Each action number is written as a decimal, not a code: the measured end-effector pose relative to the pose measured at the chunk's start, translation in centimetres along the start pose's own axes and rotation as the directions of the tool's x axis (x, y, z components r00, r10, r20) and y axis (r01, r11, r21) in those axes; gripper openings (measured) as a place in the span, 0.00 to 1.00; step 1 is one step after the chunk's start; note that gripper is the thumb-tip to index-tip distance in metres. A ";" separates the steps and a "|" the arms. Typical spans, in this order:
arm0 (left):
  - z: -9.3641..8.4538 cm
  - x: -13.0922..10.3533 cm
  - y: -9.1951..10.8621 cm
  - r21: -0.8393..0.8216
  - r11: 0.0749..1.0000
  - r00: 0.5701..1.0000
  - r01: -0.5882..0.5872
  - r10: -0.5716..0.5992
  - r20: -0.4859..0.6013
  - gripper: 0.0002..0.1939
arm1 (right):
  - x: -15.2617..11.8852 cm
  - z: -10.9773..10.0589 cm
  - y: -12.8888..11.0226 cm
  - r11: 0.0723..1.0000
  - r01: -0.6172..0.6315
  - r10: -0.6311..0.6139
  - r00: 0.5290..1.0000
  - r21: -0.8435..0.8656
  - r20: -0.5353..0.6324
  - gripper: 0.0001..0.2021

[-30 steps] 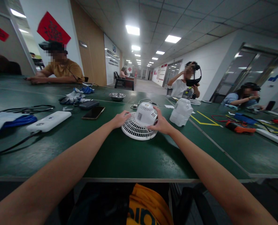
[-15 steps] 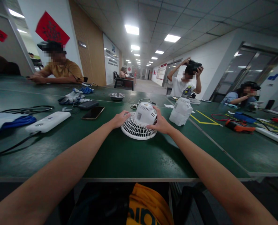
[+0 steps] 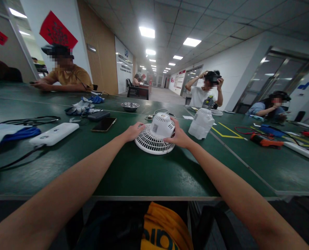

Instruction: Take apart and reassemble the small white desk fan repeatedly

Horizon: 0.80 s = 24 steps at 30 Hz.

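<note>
A white fan head (image 3: 161, 125) lies grille-down on the green table (image 3: 154, 173), its rounded motor housing on top. My left hand (image 3: 133, 132) grips the left edge of the round grille. On the other side, my right hand (image 3: 179, 135) is wrapped around the right side of the housing, thumb low at the front. A white plastic part (image 3: 201, 123) stands upright just to the right of my right hand. Behind the fan head lies a thin pale cable (image 3: 164, 111).
To the left are a phone (image 3: 104, 125), a white power bank (image 3: 54, 134), gloves (image 3: 82, 107) and blue cables. A metal bowl (image 3: 130, 106) sits behind. At right lies an orange-and-black meter (image 3: 266, 140). Several people sit around the table.
My hands and the fan head stay practically where they were. Across the table, the person in the white shirt has shifted their hands slightly on their headset.
</note>
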<state>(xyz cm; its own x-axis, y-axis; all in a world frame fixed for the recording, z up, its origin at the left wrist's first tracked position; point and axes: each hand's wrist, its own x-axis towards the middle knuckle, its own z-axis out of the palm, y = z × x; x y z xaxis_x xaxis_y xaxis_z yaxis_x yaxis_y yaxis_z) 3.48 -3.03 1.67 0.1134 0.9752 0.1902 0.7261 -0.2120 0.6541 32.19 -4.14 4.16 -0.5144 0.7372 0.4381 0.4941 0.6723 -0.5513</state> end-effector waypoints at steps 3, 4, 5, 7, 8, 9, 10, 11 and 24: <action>0.2 0.3 -0.2 0.010 1.000 1.000 0.005 -0.005 -0.007 0.33 | 0.1 0.1 0.2 1.000 0.008 -0.008 1.000 -0.001 -0.001 0.56; 0.2 0.4 -0.3 0.017 1.000 1.000 0.010 -0.009 -0.016 0.32 | 0.1 0.1 0.3 1.000 0.011 -0.011 1.000 -0.002 -0.007 0.56; 0.3 0.4 -0.3 0.024 1.000 1.000 0.015 -0.014 -0.022 0.32 | 0.1 0.2 0.4 1.000 0.014 -0.014 1.000 -0.001 -0.013 0.56; 0.3 0.4 -0.3 0.025 1.000 1.000 0.016 -0.016 -0.022 0.32 | 0.1 0.3 0.6 1.000 0.016 -0.016 1.000 0.000 -0.021 0.56; 0.3 0.3 -0.3 0.021 1.000 1.000 0.016 -0.015 -0.018 0.32 | 0.2 0.3 0.6 1.000 0.018 -0.018 1.000 0.001 -0.022 0.56; 0.3 0.2 -0.2 0.013 1.000 1.000 0.014 -0.014 -0.012 0.33 | 0.2 0.3 0.7 1.000 0.021 -0.021 0.999 0.000 -0.024 0.56; 0.2 0.1 -0.2 0.005 1.000 1.000 0.012 -0.012 -0.006 0.33 | 0.2 0.3 0.8 1.000 0.026 -0.026 0.999 -0.002 -0.028 0.56; 0.2 0.0 -0.2 0.000 1.000 1.000 0.011 -0.011 -0.003 0.34 | 0.2 0.3 0.8 1.000 0.029 -0.030 0.999 -0.006 -0.030 0.56; 0.1 1.0 -0.6 -0.365 0.931 0.991 -0.026 -0.024 -0.130 0.35 | 0.2 0.5 -0.2 0.999 0.026 -0.032 0.987 -0.040 -0.156 0.56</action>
<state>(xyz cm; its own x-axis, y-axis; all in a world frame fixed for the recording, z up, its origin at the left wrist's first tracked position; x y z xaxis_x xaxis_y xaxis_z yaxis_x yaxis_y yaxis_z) 3.16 -1.89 1.40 0.0071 0.9634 0.2681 0.4251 -0.2456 0.8712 31.67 -4.18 4.02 -0.4143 0.7167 0.5610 0.5079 0.6936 -0.5109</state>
